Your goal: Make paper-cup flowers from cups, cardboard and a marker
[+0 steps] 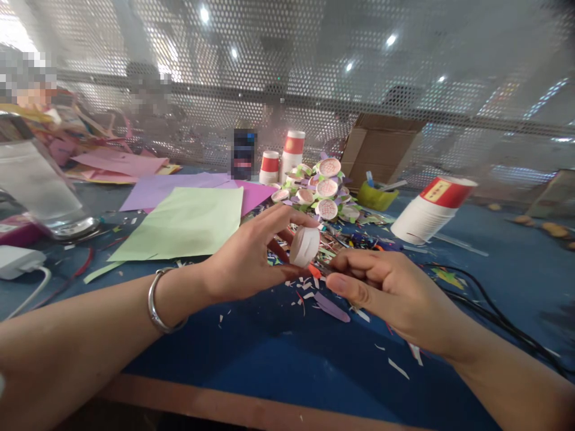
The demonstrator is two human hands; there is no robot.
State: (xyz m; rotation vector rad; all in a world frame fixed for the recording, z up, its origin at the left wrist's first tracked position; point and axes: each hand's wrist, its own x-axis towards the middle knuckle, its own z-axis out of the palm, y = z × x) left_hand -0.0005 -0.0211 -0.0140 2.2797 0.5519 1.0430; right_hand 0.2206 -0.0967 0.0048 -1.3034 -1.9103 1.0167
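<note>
My left hand pinches a small white round paper cup base between thumb and fingers, just above the blue table. A silver bangle circles that wrist. My right hand is closed around a pair of scissors whose orange-red handle shows next to the white piece; the blades are mostly hidden. Paper scraps lie beneath both hands.
A pile of finished paper flowers lies behind the hands. Green paper and purple sheets lie at left, a tipped stack of red-and-white cups at right, upright cups behind. Black cables run at right; a glass jar stands far left.
</note>
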